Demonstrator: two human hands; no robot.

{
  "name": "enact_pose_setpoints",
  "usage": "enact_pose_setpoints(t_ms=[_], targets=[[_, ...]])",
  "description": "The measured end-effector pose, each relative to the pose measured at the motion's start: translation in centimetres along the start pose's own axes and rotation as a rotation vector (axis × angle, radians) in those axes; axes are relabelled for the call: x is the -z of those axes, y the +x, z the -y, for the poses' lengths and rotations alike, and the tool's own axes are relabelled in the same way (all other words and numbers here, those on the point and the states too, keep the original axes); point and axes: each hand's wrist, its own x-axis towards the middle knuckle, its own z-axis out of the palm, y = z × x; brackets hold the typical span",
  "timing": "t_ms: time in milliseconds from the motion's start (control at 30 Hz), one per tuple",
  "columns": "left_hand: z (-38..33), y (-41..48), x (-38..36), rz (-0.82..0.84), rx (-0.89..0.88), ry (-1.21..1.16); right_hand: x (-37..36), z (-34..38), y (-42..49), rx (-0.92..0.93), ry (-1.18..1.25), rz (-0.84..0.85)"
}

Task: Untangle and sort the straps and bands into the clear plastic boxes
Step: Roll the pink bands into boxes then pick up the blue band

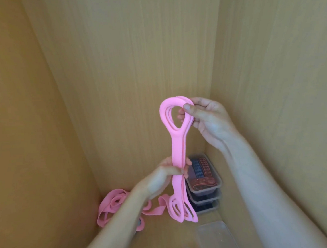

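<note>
The right hand (206,117) is the higher one, pinching the rounded top loop of a folded pink band (176,151) between thumb and fingers. The left hand (167,178), lower and nearer the body, is curled round the band's straight middle. Both hands are closed on the same band, well apart along its length. The band hangs in several flat layers, and its lower loops dangle free below the left hand. It looks light, soft and stretchy, probably slightly grippy rather than slick, and it will sag or spring out of its fold if either grip slackens. The best holds are likely the two folded ends, where all the layers can be pinched together. Gripping one layer alone would probably let the others slide. Below and to the left of the left hand lies a loose heap of pink strap (112,206), possibly joined to the held band, though the link is hidden. Just right of the left hand stands a stack of clear plastic boxes (219,183), the top one holding coiled dark and red bands (201,169). Nearer the body, below the right forearm, sits an empty-looking clear container (216,236). Everything rests on a wooden shelf (164,235) closed in tightly by wood-grain walls (136,59), so there is little room to spread out.
</note>
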Motion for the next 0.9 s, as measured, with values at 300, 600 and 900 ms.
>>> enact_pose_setpoints(t_ms=[300, 600, 900], targets=[[1.3, -0.8, 1.2, -0.031, 0.120, 0.030, -0.4, -0.7, 0.9, -0.008, -0.029, 0.008], [0.4, -0.5, 2.2, -0.231, 0.188, -0.152, -0.7, -0.5, 1.1, 0.044, -0.067, 0.061], [-3.0, 0.6, 3.7, -0.454, 0.099, -0.213, -1.0, -2.2, -4.3, 0.157, -0.309, 0.070]])
